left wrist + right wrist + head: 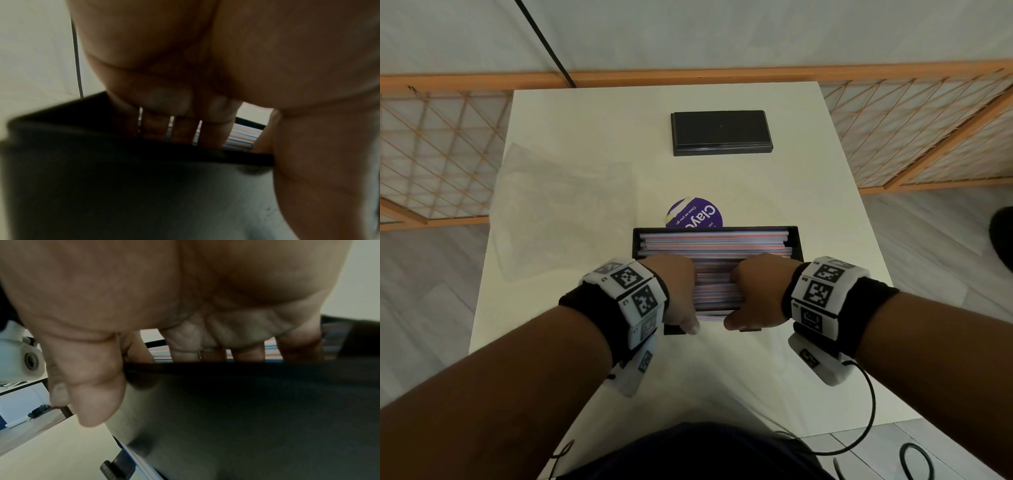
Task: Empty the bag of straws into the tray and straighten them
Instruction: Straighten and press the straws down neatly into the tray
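The tray (799, 245) sits on the surface (571, 308), landmark for all below. Straws (714, 245) lie inside it, lengthwise and stacked. Left hand (677, 291) and right hand (760, 291) are at its near rim, fingers (213, 129) reaching straight down into the straws and thumbs outside the near wall. The empty bag (561, 209) lies flat left of the tray. A purple disc (695, 214) is just beyond it, and a black plinth (720, 132) farther beyond.
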{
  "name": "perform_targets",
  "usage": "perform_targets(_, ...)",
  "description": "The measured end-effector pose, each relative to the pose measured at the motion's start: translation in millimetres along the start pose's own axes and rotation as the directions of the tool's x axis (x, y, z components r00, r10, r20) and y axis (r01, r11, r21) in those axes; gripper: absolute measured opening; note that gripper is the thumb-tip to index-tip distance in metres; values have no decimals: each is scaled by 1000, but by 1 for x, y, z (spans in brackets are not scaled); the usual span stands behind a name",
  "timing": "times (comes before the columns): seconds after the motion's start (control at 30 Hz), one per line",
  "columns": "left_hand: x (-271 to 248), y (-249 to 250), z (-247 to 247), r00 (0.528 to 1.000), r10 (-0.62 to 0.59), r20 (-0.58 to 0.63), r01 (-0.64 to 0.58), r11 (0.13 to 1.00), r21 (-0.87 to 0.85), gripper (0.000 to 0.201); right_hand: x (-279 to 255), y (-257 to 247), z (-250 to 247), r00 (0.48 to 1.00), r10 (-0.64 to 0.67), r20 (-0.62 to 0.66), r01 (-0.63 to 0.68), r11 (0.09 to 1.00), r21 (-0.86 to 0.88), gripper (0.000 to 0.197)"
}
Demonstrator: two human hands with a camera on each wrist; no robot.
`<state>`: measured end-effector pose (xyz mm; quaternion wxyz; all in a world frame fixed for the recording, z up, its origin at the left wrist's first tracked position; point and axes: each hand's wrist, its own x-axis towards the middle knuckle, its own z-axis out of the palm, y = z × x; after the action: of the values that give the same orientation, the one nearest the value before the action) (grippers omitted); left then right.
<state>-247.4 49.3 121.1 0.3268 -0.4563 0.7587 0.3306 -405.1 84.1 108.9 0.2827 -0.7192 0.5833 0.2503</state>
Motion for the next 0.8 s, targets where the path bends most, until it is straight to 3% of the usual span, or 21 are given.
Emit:
perform_targets(0.1,-3,-3,-1,999,25,-40,-25,1000,-17,50,-5,-1,-5,1000,-13,-8,12,1000,-10,39)
perform_targets(0.27,-16,-10,-4,983,60,-171,-55,998,36,46,-23,8,-21,989,-40,-143,37,999,-22,36)
perform_targets(0.47,-10,-7,8,998,44,-41,-43,999,3,47,-19,2,0,1000,-6,-15,5,1000,-29,45)
perform_targets(0.67,-2,-6,14,998,17,-53,-16,1000,20,53,-11,2,10,1000,2,-25,-2,1000,-16,44)
perform_targets(0.8,-2,-6,11,999,6,-50,-4,999,36,42,-11,4,8,1000,25,-8,-25,1000,-1,38)
